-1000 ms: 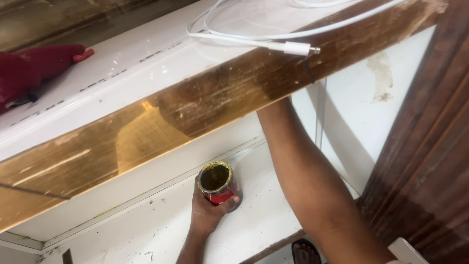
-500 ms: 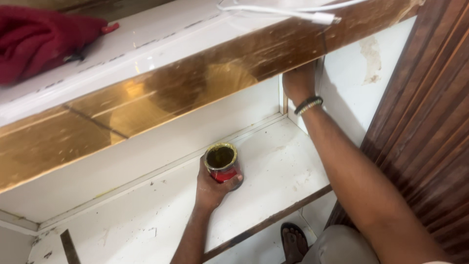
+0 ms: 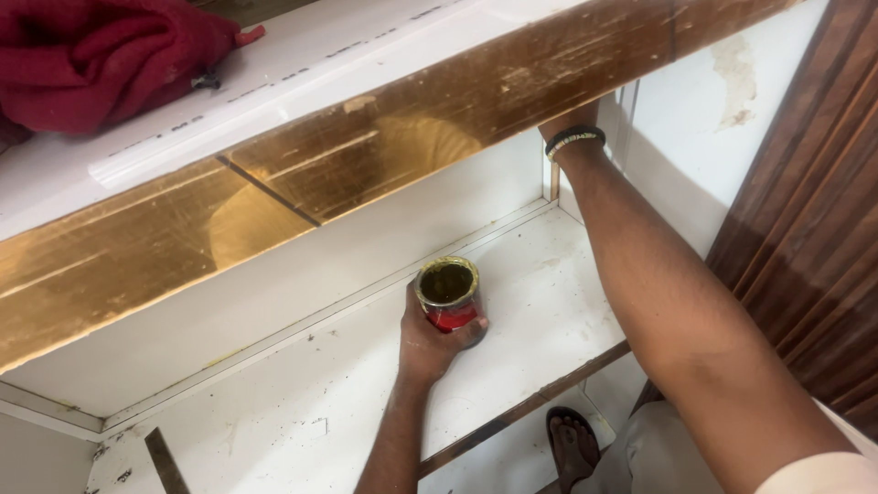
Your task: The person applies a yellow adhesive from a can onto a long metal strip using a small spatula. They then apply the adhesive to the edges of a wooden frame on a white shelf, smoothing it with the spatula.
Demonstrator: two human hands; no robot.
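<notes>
My left hand [image 3: 428, 337] grips a small red tin [image 3: 449, 298] of dark yellowish-green paint, open at the top, resting on the white lower shelf [image 3: 302, 412]. My right arm reaches up and back under the glossy golden-brown front edge of the upper shelf [image 3: 366, 155]. A dark beaded wristband [image 3: 573, 139] shows at the wrist. The right hand itself is hidden behind that wooden edge, so what it holds is not visible.
A crumpled red cloth [image 3: 101, 55] lies on top of the white upper shelf at the left. Dark ribbed wooden panelling [image 3: 814, 229] stands at the right. My foot in a sandal [image 3: 572, 448] shows below the shelf's front edge. A white wall [image 3: 695, 137] closes the right end.
The view has shifted right and down: the red cloth now fills the top left corner. The white cable has left the frame. The tin stays in my left hand.
</notes>
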